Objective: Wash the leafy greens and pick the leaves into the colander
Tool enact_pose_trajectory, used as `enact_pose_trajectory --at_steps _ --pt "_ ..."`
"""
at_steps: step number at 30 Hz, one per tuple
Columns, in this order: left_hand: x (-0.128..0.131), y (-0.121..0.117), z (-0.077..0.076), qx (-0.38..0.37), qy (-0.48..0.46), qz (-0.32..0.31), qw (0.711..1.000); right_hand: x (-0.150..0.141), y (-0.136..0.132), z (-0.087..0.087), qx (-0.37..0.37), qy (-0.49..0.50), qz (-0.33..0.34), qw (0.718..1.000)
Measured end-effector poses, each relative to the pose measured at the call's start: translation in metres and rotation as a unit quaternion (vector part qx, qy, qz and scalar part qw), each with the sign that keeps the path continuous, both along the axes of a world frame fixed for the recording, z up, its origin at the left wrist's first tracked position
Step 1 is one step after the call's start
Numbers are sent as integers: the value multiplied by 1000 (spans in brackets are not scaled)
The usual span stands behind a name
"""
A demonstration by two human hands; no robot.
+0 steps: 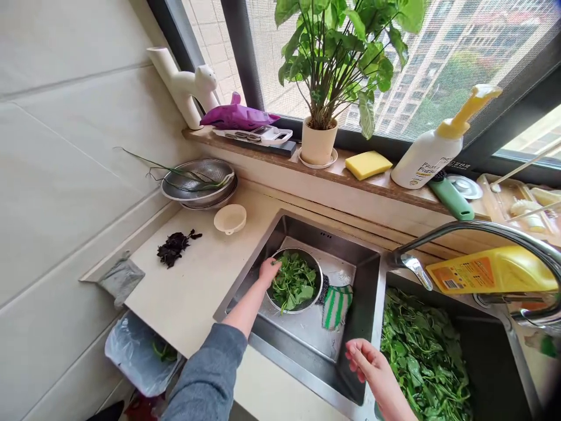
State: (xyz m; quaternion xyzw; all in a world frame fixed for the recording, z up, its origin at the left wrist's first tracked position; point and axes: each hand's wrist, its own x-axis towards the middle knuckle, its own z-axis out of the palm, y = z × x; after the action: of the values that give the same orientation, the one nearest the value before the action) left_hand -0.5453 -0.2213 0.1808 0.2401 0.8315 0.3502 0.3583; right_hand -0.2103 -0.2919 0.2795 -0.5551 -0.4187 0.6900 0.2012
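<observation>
A round mesh strainer [319,295] sits in the left sink basin, with leafy greens [294,279] inside it. My left hand [269,271] grips its left rim, the fingertips just over the edge beside the leaves. Above the basin's right front edge is my right hand [366,363], its fingers curled in toward the thumb; nothing shows in them. A green-and-white striped scrubbing cloth [337,307] lies on the basin floor, right of the strainer. The right basin holds a large heap of leafy greens [421,351], close to my right hand.
A curved faucet [416,270] and a yellow bottle [491,270] stand by the right basin. On the left counter are a colander [197,181] with scallions, a small cream bowl [230,218] and dark leaves [174,248]. Below is a lined bin [135,351]. The sill holds a potted plant [319,143].
</observation>
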Motion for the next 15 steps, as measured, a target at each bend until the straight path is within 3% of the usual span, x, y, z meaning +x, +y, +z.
enact_pose_trajectory --at_steps 5,9,15 --pt "25 -34 33 99 -130 49 985 -59 21 -2 51 36 60 996" --pt "60 -57 57 223 -266 115 931 -111 43 2 88 61 62 992" --pt "101 -81 79 250 -332 99 904 -127 50 -3 127 22 41 991"
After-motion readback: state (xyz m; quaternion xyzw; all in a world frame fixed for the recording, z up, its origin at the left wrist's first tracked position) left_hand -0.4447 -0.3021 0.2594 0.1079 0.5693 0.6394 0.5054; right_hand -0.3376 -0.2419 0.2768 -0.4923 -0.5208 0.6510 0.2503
